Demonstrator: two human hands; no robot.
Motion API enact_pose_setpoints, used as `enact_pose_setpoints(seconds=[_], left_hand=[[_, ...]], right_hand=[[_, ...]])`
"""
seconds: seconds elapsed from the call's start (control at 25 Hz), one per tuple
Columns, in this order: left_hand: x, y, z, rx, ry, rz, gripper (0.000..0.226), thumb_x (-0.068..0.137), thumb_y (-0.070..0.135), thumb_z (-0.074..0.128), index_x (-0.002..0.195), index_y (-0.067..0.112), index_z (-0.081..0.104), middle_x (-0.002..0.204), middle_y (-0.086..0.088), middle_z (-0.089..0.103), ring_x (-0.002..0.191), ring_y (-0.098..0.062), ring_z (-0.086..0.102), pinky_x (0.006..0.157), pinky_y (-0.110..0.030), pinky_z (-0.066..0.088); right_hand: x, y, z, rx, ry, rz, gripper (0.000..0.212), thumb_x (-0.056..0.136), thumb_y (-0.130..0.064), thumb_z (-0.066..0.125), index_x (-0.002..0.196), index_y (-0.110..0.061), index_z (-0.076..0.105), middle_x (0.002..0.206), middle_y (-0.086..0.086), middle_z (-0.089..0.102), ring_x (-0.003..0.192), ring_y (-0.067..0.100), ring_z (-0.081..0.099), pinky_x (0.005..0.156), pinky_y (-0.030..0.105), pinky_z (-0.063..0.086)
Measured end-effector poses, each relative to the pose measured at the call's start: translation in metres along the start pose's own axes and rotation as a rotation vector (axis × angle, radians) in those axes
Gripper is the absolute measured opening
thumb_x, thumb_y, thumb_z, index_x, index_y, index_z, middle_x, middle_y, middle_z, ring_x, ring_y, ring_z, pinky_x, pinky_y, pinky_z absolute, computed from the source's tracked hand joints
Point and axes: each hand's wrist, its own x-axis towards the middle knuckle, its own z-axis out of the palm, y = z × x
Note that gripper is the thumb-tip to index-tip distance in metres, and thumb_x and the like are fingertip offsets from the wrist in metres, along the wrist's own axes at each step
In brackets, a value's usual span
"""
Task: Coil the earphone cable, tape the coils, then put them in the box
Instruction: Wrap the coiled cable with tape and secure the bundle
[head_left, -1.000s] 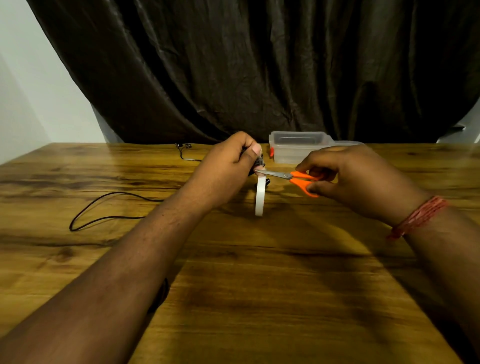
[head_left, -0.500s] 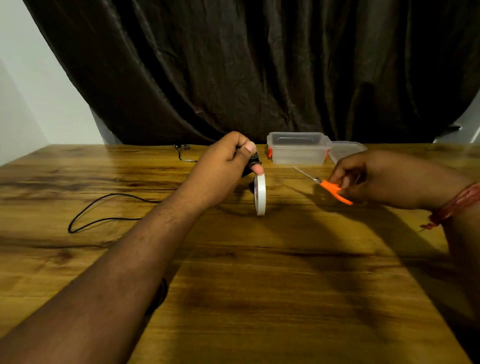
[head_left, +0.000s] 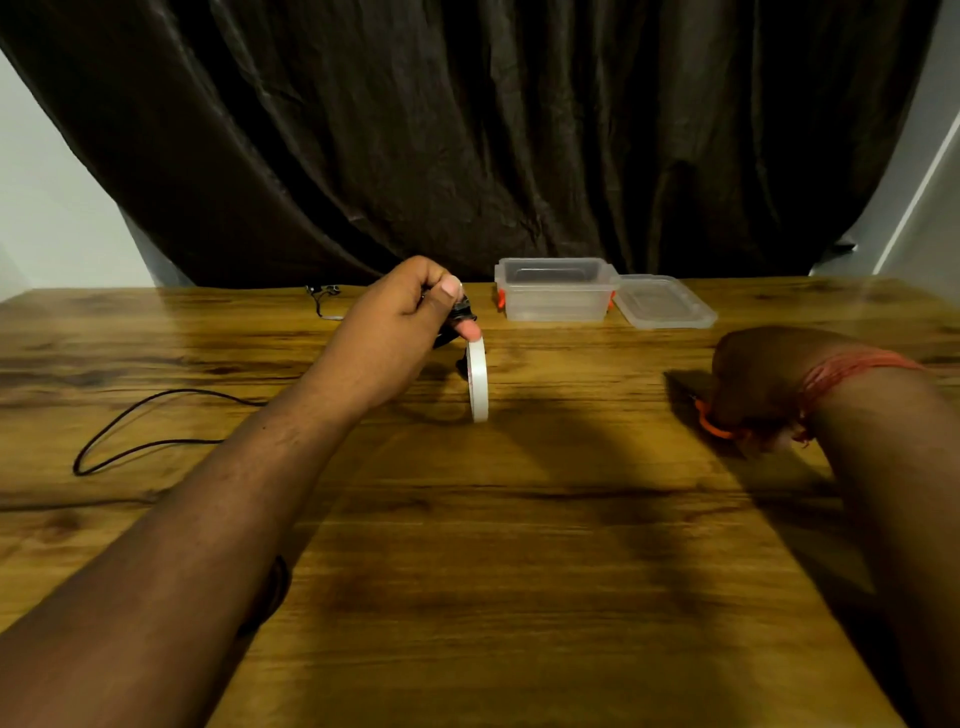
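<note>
The left hand (head_left: 395, 332) is hovering above the wooden counter (head_left: 519, 545), its grip curling tight around a small black bundle of coiled earphone cable (head_left: 457, 317), with the thumb pressing on top and a fingertip poking out below. Just under that fingertip a thin white tape roll (head_left: 477, 379) is standing on edge on the counter, a narrow ring seen almost side on; whether the finger is touching it cannot be told. The counter is showing glossy, streaky brown grain.

The right hand (head_left: 753, 384) is resting low on the counter well to the right, its grip curling over orange scissors (head_left: 714, 423), only a loop of the plastic handle peeking out. A red thread band (head_left: 841, 371) is circling that wrist.

A clear plastic box (head_left: 556, 291) with orange clips is sitting open at the far edge, its translucent lid (head_left: 665, 304) lying flat beside it. A loose black cable (head_left: 150, 421) is looping over the left side of the counter. A dark, creased curtain (head_left: 467, 130) is hanging behind.
</note>
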Motion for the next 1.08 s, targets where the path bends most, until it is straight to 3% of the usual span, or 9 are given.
enact_pose_setpoints(seconds=[0.2, 0.28, 0.36, 0.52, 0.64, 0.76, 0.84, 0.92, 1.08], left_hand=[[0.0, 0.0, 0.0, -0.006, 0.001, -0.002, 0.017, 0.103, 0.031, 0.04, 0.096, 0.023, 0.053, 0.085, 0.005, 0.074, 0.052, 0.014, 0.05, 0.058, -0.025, 0.034], [0.0, 0.0, 0.0, -0.007, 0.003, 0.002, 0.017, 0.103, 0.03, 0.04, 0.097, 0.022, 0.053, 0.086, 0.004, 0.074, 0.053, 0.014, 0.051, 0.058, -0.025, 0.034], [0.0, 0.0, 0.0, 0.0, 0.007, 0.004, 0.017, 0.103, 0.03, 0.04, 0.098, 0.022, 0.054, 0.085, 0.005, 0.073, 0.054, 0.014, 0.051, 0.058, -0.024, 0.034], [0.002, -0.004, 0.0, 0.011, 0.01, 0.015, 0.019, 0.103, 0.032, 0.041, 0.098, 0.02, 0.055, 0.081, 0.009, 0.073, 0.054, 0.013, 0.049, 0.06, -0.028, 0.034], [0.004, -0.007, -0.001, 0.002, 0.009, 0.022, 0.019, 0.102, 0.033, 0.041, 0.096, 0.02, 0.054, 0.081, 0.01, 0.074, 0.053, 0.01, 0.048, 0.063, -0.029, 0.035], [0.004, -0.007, 0.0, 0.002, 0.002, 0.029, 0.018, 0.102, 0.033, 0.041, 0.094, 0.022, 0.053, 0.082, 0.009, 0.074, 0.051, 0.011, 0.048, 0.061, -0.03, 0.034], [0.004, -0.007, 0.0, -0.028, -0.004, 0.035, 0.017, 0.102, 0.032, 0.041, 0.092, 0.024, 0.053, 0.083, 0.007, 0.074, 0.05, 0.011, 0.048, 0.06, -0.03, 0.034], [0.004, -0.009, 0.001, -0.081, -0.005, 0.051, 0.017, 0.102, 0.031, 0.042, 0.089, 0.028, 0.051, 0.083, 0.006, 0.074, 0.05, 0.009, 0.047, 0.06, -0.031, 0.033], [0.004, -0.012, 0.002, -0.114, 0.011, 0.056, 0.018, 0.103, 0.03, 0.041, 0.088, 0.031, 0.051, 0.088, 0.003, 0.074, 0.05, 0.01, 0.047, 0.06, -0.031, 0.032]], right_hand=[[-0.001, -0.003, 0.001, -0.056, 0.008, -0.002, 0.019, 0.085, -0.022, 0.068, 0.073, -0.007, 0.067, 0.053, 0.004, 0.069, 0.051, 0.018, 0.067, 0.055, 0.027, 0.055], [0.004, -0.007, 0.003, -0.078, 0.229, -0.111, 0.017, 0.087, -0.03, 0.065, 0.087, -0.014, 0.069, 0.071, 0.004, 0.069, 0.066, 0.019, 0.065, 0.063, 0.03, 0.052], [0.0, -0.027, 0.011, 0.194, 0.47, -0.357, 0.014, 0.087, -0.035, 0.065, 0.095, -0.023, 0.067, 0.09, 0.002, 0.067, 0.082, 0.018, 0.061, 0.074, 0.032, 0.051], [-0.026, -0.091, 0.049, 0.806, 0.267, -0.676, 0.016, 0.086, -0.037, 0.069, 0.095, -0.024, 0.07, 0.087, 0.001, 0.069, 0.078, 0.011, 0.063, 0.068, 0.024, 0.051], [-0.017, -0.11, 0.066, 0.983, 0.25, -0.688, 0.015, 0.085, -0.032, 0.072, 0.09, -0.017, 0.073, 0.09, 0.014, 0.07, 0.086, 0.027, 0.064, 0.079, 0.042, 0.054], [-0.008, -0.113, 0.069, 1.061, 0.231, -0.678, 0.011, 0.085, -0.025, 0.072, 0.086, -0.014, 0.075, 0.085, 0.006, 0.072, 0.08, 0.018, 0.066, 0.078, 0.038, 0.054], [-0.007, -0.114, 0.07, 1.098, 0.222, -0.672, 0.01, 0.085, -0.021, 0.072, 0.083, -0.012, 0.075, 0.083, 0.003, 0.072, 0.076, 0.012, 0.066, 0.075, 0.034, 0.054], [-0.008, -0.111, 0.067, 1.093, 0.24, -0.665, 0.011, 0.083, -0.019, 0.071, 0.078, -0.009, 0.073, 0.076, 0.005, 0.071, 0.074, 0.019, 0.066, 0.074, 0.04, 0.055], [-0.002, -0.086, 0.049, 0.538, 0.437, -0.659, 0.017, 0.079, -0.025, 0.068, 0.065, -0.015, 0.064, 0.064, -0.005, 0.062, 0.073, 0.013, 0.063, 0.071, 0.034, 0.054]])
